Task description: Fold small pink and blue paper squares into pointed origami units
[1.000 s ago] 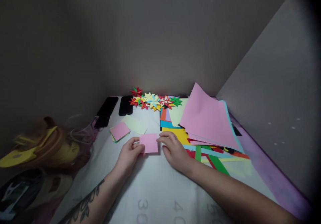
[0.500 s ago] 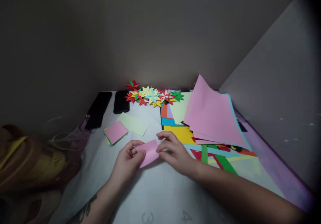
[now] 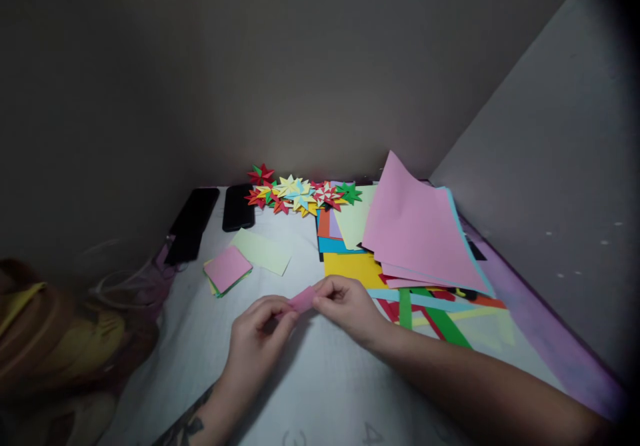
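Observation:
A small piece of pink paper [image 3: 303,299], folded over into a narrow strip, is held up between my two hands above the white table cover. My left hand [image 3: 265,333] pinches its left end between thumb and fingers. At the right end, my right hand [image 3: 347,306] grips it the same way. To the upper left lies a stack of small paper squares [image 3: 229,269] with a pink one on top. A pale green paper rectangle [image 3: 263,251] rests partly beside that stack.
Folded paper stars [image 3: 300,194] in several colours are heaped at the back. Left of them lie a black phone [image 3: 239,207] and another dark flat object [image 3: 194,211]. Large pink sheets [image 3: 420,226] cover other coloured paper on the right, with cut paper strips [image 3: 443,316] in front.
The pink paper was opened wider and is now folded into a narrower strip. My right hand's fingers have closed on its right end. The view has shifted slightly.

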The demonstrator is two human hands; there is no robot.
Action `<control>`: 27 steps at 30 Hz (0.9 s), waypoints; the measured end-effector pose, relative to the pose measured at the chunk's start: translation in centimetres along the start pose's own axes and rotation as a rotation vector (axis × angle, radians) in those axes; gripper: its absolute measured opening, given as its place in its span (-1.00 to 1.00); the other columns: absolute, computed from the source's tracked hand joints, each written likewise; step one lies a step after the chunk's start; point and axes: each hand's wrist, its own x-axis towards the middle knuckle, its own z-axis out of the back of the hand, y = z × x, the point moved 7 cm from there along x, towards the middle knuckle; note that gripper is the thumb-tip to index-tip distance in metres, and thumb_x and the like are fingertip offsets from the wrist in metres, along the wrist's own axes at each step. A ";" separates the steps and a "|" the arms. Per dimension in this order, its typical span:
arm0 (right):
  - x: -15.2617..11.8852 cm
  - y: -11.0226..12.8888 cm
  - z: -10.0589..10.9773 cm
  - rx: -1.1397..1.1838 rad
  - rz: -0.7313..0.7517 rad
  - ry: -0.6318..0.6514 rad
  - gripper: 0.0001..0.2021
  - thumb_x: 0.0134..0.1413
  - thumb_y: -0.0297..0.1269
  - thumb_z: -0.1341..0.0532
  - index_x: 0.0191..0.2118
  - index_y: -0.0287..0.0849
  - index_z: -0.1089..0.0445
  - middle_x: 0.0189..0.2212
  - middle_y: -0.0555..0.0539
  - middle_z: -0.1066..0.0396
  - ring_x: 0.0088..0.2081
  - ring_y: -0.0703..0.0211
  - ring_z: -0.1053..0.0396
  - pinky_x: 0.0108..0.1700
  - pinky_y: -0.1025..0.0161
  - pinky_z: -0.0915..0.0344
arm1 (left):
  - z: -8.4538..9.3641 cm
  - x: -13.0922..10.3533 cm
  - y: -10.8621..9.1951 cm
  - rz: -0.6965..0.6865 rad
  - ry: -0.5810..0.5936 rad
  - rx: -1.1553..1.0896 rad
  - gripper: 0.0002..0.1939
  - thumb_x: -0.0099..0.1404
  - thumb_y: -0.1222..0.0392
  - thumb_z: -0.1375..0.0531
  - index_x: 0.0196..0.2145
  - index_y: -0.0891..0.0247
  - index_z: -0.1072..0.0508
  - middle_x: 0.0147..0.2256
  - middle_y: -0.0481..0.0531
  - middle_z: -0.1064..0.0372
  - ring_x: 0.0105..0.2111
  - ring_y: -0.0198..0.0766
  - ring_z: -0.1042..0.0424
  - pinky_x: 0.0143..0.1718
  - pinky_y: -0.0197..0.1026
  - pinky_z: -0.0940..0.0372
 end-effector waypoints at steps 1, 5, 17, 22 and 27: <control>-0.1 0.1 -0.1 0.019 0.000 0.005 -0.89 -0.13 -0.32 -0.27 -0.53 -0.19 -0.34 -0.49 -0.01 -0.42 -0.41 0.24 -0.35 -0.33 0.27 -0.27 | 0.1 0.0 0.0 0.007 -0.006 0.003 -0.89 0.13 0.18 -0.21 -0.51 0.21 -0.47 -0.42 0.04 -0.47 -0.40 -0.23 -0.43 -0.37 -0.24 -0.31; -0.4 0.4 -0.4 0.092 0.022 -0.003 -0.86 -0.12 -0.31 -0.29 -0.54 -0.19 -0.31 -0.45 -0.01 -0.42 -0.37 0.23 -0.36 -0.28 0.26 -0.28 | 0.0 0.0 -0.1 0.049 0.004 -0.048 -0.89 0.11 0.20 -0.23 -0.53 0.23 -0.49 -0.45 0.03 -0.48 -0.44 -0.25 -0.43 -0.42 -0.27 -0.30; -0.6 -0.5 -0.3 0.214 -0.044 -0.073 -0.84 -0.19 -0.35 -0.29 -0.60 -0.19 -0.29 -0.54 0.03 -0.34 -0.47 0.29 -0.28 -0.39 0.31 -0.21 | 0.0 -0.2 0.7 0.186 -0.073 -0.143 -0.79 0.05 0.18 -0.27 -0.66 0.25 -0.39 -0.49 0.03 -0.47 -0.48 -0.27 -0.43 -0.44 -0.28 -0.31; -0.8 -0.8 -0.3 0.245 -0.047 -0.075 -0.84 -0.20 -0.37 -0.28 -0.60 -0.19 -0.26 -0.54 0.04 -0.34 -0.47 0.29 -0.27 -0.39 0.31 -0.19 | -0.1 -0.4 0.8 0.206 -0.056 -0.143 -0.75 0.05 0.20 -0.27 -0.68 0.26 -0.34 -0.52 0.01 -0.46 -0.50 -0.30 -0.42 -0.46 -0.29 -0.30; -0.8 -0.9 -0.4 0.254 -0.041 -0.070 -0.84 -0.19 -0.41 -0.26 -0.60 -0.18 -0.24 -0.55 0.06 -0.32 -0.48 0.30 -0.25 -0.39 0.32 -0.17 | -0.1 -0.4 0.6 0.198 -0.046 -0.139 -0.75 0.06 0.20 -0.26 -0.68 0.26 -0.32 -0.53 0.00 -0.46 -0.51 -0.31 -0.41 -0.47 -0.29 -0.29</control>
